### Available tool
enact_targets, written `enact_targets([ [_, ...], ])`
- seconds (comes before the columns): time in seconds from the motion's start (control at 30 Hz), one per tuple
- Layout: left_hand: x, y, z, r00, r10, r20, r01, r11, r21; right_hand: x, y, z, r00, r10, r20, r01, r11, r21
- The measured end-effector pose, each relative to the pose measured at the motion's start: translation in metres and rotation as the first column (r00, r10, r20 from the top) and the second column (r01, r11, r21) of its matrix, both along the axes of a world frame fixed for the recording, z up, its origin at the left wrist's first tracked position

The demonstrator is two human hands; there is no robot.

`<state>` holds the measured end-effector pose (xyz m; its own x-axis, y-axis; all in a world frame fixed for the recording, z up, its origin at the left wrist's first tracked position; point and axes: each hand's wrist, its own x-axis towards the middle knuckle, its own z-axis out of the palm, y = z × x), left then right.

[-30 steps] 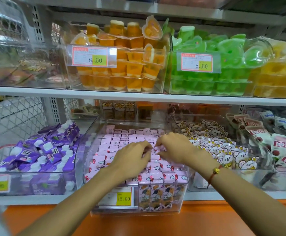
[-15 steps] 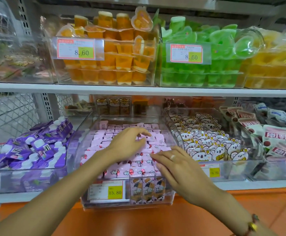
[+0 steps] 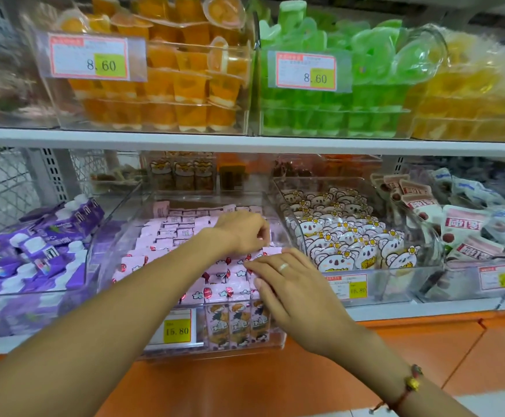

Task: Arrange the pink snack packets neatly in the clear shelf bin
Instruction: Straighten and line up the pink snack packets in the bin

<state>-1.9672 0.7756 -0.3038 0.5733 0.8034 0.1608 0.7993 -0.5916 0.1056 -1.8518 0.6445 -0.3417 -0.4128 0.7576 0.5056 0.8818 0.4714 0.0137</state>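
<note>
Head view looks down over both forearms into the clear bin [image 3: 125,236] on the lower shelf, where the pink packets [image 3: 167,233] stand in rows running front to back, their long edges lying across the bin. The left hand [image 3: 242,233] reaches deeper in, fingers curled down onto the packet tops just beyond the right hand; it looks to be nipping one at its fingertips, though the back of the hand hides the contact, so I can't say for sure that it has hold of anything. The right hand [image 3: 290,284] lies nearer the front wall, fingers straight and flat, pressing on the packets at the bin's right side, a ring showing on one finger. The loose, tilted packets sit directly between the two hands and just left of the right fingertips, so the right hand is the closer one to square them up, I'd judge. The left forearm covers the middle rows, and the front rows under the right palm can't be seen. The yellow price tag [image 3: 176,331] below the hands is readable; the packet print is too blurred to read.
</note>
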Motion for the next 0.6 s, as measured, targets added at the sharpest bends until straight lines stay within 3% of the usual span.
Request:
enact_targets([
  [0.17, -0.002, -0.006, -0.001, 1.0, -0.005, -0.018, 0.009, 0.976, 0.216, -0.001, 0.0, 0.0, 1.0, -0.004, -0.008, 0.004, 1.0, -0.004],
  [0.23, -0.003, -0.009, -0.001, 0.997, 0.023, 0.073, -0.042, 0.961, 0.274, -0.002, -0.001, 0.0, 1.0, -0.009, -0.011, 0.009, 1.0, -0.002],
  [0.33, -0.008, -0.007, 0.008, 0.964, 0.069, 0.258, -0.118, 0.977, 0.177, -0.002, -0.001, 0.001, 1.0, -0.011, -0.008, 0.011, 1.0, -0.005],
  [0.53, -0.006, -0.007, 0.005, 0.993, 0.024, 0.113, -0.009, 0.991, -0.132, -0.003, 0.0, -0.001, 1.0, -0.018, -0.003, 0.018, 1.0, -0.012],
  [0.6, -0.002, -0.006, 0.003, 0.993, 0.048, 0.104, -0.031, 0.987, -0.158, -0.003, 0.0, -0.001, 1.0, -0.015, -0.005, 0.015, 1.0, -0.022],
])
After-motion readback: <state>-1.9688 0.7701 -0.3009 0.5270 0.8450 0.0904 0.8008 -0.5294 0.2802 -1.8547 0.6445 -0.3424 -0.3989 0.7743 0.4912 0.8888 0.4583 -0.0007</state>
